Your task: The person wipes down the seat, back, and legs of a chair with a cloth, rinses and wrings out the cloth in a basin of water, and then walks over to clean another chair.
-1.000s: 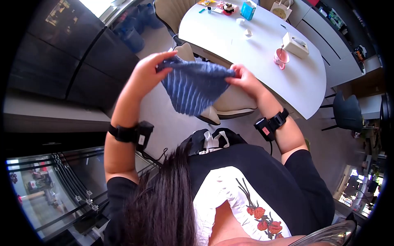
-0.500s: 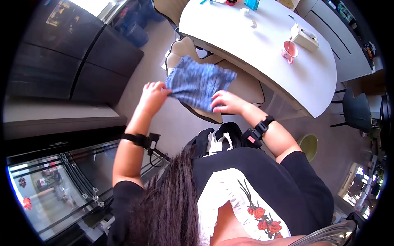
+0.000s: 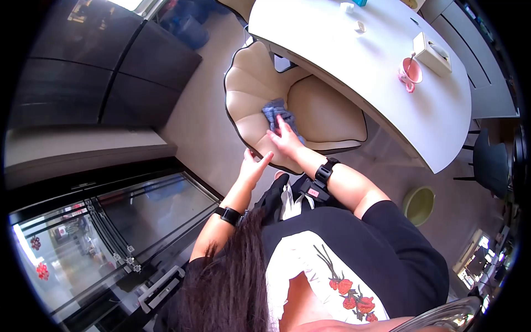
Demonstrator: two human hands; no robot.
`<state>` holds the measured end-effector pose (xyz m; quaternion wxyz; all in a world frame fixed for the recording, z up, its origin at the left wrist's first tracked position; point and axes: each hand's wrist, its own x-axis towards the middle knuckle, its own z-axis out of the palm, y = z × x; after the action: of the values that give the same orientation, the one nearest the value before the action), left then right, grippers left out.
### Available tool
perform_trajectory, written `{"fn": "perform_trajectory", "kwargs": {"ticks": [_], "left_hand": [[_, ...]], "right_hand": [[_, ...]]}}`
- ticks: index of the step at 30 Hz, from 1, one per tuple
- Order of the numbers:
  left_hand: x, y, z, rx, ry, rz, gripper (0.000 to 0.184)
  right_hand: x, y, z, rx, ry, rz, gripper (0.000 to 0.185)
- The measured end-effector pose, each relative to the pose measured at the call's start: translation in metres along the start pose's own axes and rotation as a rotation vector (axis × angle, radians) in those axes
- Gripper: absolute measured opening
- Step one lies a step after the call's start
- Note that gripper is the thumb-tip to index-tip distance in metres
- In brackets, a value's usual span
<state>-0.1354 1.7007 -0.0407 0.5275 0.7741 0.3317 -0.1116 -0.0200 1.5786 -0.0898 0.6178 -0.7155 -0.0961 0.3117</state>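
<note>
A blue ribbed cloth [image 3: 275, 110] lies bunched against the inner backrest of a cream chair [image 3: 251, 74]. My right hand [image 3: 286, 138] presses on the cloth, its fingers spread over the lower part. Near the outer edge of the same backrest is my left hand [image 3: 254, 167], holding nothing, with thumb and fingers apart. Part of the cloth is hidden behind my right hand.
A white table [image 3: 354, 61] stands beyond the chair, bearing a pink cup [image 3: 410, 72], a tissue box [image 3: 432, 54] and small white items. A green bin [image 3: 418, 205] is on the floor at right. Dark cabinets [image 3: 72, 72] line the left; a dark chair [image 3: 489, 163] stands far right.
The cloth, earlier spread between both hands, is now bunched on the chair's backrest. My left hand has let go of it and come down to the right. The view has shifted towards the chair.
</note>
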Motion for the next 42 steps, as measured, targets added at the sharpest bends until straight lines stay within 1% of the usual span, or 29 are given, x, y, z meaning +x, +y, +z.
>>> {"fn": "perform_trajectory", "kwargs": {"ticks": [1, 4, 5, 8, 9, 11, 12, 13, 14, 15, 16, 17, 18, 20, 21, 22, 23, 24, 25, 26, 28, 30, 31, 32, 34, 35, 36, 38, 42], "left_hand": [[0.000, 0.001, 0.007, -0.047, 0.050, -0.022, 0.087], [-0.016, 0.040, 0.021, -0.392, 0.072, -0.203, 0.089], [-0.016, 0.037, 0.027, -0.503, 0.104, -0.134, 0.088], [-0.008, 0.023, 0.025, -0.557, 0.083, -0.131, 0.081], [-0.005, 0.017, 0.029, -0.573, 0.136, -0.090, 0.071], [0.001, -0.002, 0.031, -0.479, 0.170, -0.068, 0.065], [0.009, -0.009, 0.030, -0.435, 0.182, -0.044, 0.061], [0.004, 0.003, 0.021, -0.436, 0.179, -0.110, 0.054], [0.003, 0.009, 0.009, -0.418, 0.155, -0.147, 0.051], [0.010, -0.002, -0.004, -0.399, 0.148, -0.109, 0.050], [0.019, -0.013, -0.019, -0.381, 0.140, -0.069, 0.049], [0.020, -0.008, -0.036, -0.421, 0.132, -0.054, 0.050], [0.019, -0.001, -0.055, -0.457, 0.125, -0.042, 0.051], [0.024, 0.003, -0.092, -0.519, 0.065, 0.017, 0.050], [0.028, 0.004, -0.110, -0.479, 0.060, 0.020, 0.051], [0.034, 0.003, -0.129, -0.436, 0.052, 0.028, 0.051], [0.042, -0.003, -0.148, -0.348, 0.036, 0.052, 0.051], [0.045, -0.007, -0.159, -0.372, 0.000, 0.022, 0.051], [0.046, -0.014, -0.170, -0.398, -0.038, -0.017, 0.051], [0.050, -0.017, -0.180, -0.425, -0.076, -0.048, 0.050], [0.066, -0.017, -0.191, -0.382, -0.102, -0.048, 0.048], [0.070, -0.020, -0.200, -0.342, -0.113, -0.069, 0.047], [0.069, -0.015, -0.202, -0.385, -0.101, -0.066, 0.041], [0.069, -0.017, -0.207, -0.353, -0.109, -0.046, 0.039], [0.075, -0.024, -0.220, -0.283, -0.121, -0.003, 0.036], [0.083, -0.037, -0.228, -0.328, -0.139, 0.030, 0.036], [0.094, -0.047, -0.244, -0.193, -0.123, 0.066, 0.036], [0.115, -0.054, -0.270, -0.241, -0.105, 0.111, 0.037], [0.174, -0.069, -0.326, -0.202, -0.064, 0.226, 0.038]], "right_hand": [[0.002, 0.003, 0.006, -0.003, 0.190, 0.009, 0.080], [0.012, 0.001, 0.000, 0.334, 0.015, 0.153, 0.064], [0.013, -0.002, -0.001, 0.315, 0.013, 0.170, 0.048], [0.016, -0.005, -0.010, 0.038, -0.032, 0.218, 0.043], [0.014, -0.004, -0.012, 0.049, -0.048, 0.224, 0.041], [0.008, 0.006, -0.020, 0.074, -0.070, 0.234, 0.039], [0.005, 0.009, -0.030, 0.031, -0.081, 0.194, 0.039], [-0.006, 0.011, -0.042, -0.012, -0.092, 0.159, 0.040], [-0.019, 0.012, -0.052, -0.053, -0.103, 0.126, 0.040], [-0.034, 0.002, -0.063, 0.021, -0.068, 0.214, 0.040], [-0.046, 0.008, -0.072, 0.120, -0.043, 0.250, 0.040], [-0.057, 0.014, -0.082, 0.220, -0.016, 0.284, 0.040], [-0.065, 0.035, -0.088, 0.349, -0.004, 0.267, 0.039], [-0.095, 0.029, -0.093, 0.205, 0.144, 0.292, 0.034], [-0.107, 0.039, -0.093, 0.281, 0.167, 0.316, 0.033], [-0.119, 0.051, -0.091, 0.360, 0.193, 0.334, 0.031], [-0.131, 0.060, -0.084, 0.398, 0.292, 0.350, 0.030], [-0.145, 0.066, -0.075, 0.438, 0.395, 0.372, 0.029], [-0.157, 0.068, -0.064, 0.480, 0.460, 0.318, 0.029], [-0.167, 0.070, -0.048, 0.492, 0.525, 0.325, 0.030], [-0.187, 0.068, -0.024, 0.495, 0.645, 0.337, 0.031], [-0.203, 0.065, -0.001, 0.491, 0.628, 0.365, 0.033], [-0.210, 0.059, 0.007, 0.490, 0.608, 0.368, 0.033], [-0.215, 0.052, 0.014, 0.488, 0.587, 0.368, 0.034], [-0.228, 0.047, 0.025, 0.505, 0.622, 0.372, 0.036], [-0.238, 0.051, 0.027, 0.503, 0.634, 0.387, 0.036], [-0.249, 0.054, 0.028, 0.498, 0.646, 0.403, 0.036], [-0.269, 0.062, 0.026, 0.542, 0.692, 0.404, 0.037], [-0.298, 0.074, 0.017, 0.627, 0.748, 0.401, 0.038]]}}
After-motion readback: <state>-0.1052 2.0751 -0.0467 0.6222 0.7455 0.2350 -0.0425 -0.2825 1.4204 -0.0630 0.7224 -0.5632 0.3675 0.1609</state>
